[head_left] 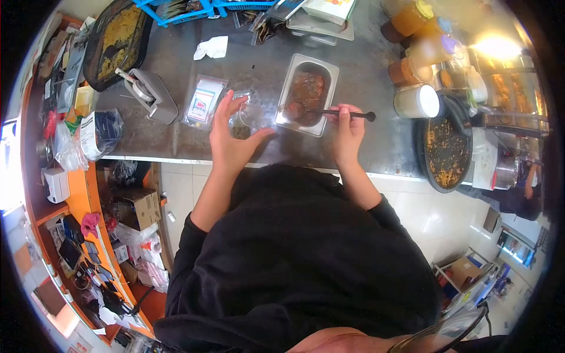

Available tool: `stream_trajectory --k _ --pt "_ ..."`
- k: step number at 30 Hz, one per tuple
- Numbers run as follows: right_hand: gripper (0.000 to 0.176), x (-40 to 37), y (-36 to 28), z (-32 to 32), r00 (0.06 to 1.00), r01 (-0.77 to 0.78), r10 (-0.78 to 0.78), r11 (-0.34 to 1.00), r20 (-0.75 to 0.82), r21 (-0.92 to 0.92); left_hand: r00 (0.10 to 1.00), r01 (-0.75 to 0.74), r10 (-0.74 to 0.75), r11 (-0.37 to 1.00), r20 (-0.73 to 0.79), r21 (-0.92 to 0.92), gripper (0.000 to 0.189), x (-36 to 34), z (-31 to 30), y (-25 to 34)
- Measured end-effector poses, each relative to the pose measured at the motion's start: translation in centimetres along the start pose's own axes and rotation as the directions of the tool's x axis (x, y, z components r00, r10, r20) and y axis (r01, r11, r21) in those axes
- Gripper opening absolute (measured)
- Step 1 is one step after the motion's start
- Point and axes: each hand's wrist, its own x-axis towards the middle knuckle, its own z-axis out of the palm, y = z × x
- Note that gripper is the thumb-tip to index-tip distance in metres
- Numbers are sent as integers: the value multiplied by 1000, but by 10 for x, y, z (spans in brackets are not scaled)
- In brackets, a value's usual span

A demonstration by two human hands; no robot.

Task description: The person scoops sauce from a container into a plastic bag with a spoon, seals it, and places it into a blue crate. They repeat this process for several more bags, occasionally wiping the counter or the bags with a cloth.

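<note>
My right hand (348, 132) grips the dark handle of a spoon (335, 112). The spoon's bowl rests in dark red-brown food (309, 91) inside a rectangular metal container (330, 69). To the left of the container, my left hand (234, 138) is held with thumb and fingers spread apart in a C shape. Beside its fingers lies a small clear plastic bag (247, 112) on the dark table (194, 141). A printed packet (204, 101) lies just left of my left hand.
A grey device (156, 97) and a black tray of yellow food (118, 38) stand at the left. Several sauce bottles (412, 20), a white-lidded jar (415, 102) and a black pan (448, 147) are at the right. A crumpled tissue (210, 48) and blue baskets (176, 15) lie farther back.
</note>
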Motion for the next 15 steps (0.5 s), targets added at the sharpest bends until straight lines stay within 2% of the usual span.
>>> stream_trajectory --k 2,5,11,15 --pt "15 3 0 -4 999 -23 25 999 -44 49 1000 2 -2 1000 9 9 100 2 -1 2" --pt "15 11 -9 -9 978 -168 189 963 -83 211 1000 3 -4 1000 28 23 100 5 -1 4" --pt "16 31 -16 -23 951 -281 306 913 -39 296 998 -34 29 996 57 77 100 17 4 10" --pt "15 41 -48 -13 975 -201 221 930 -32 307 994 -87 79 990 68 114 99 25 14 16"
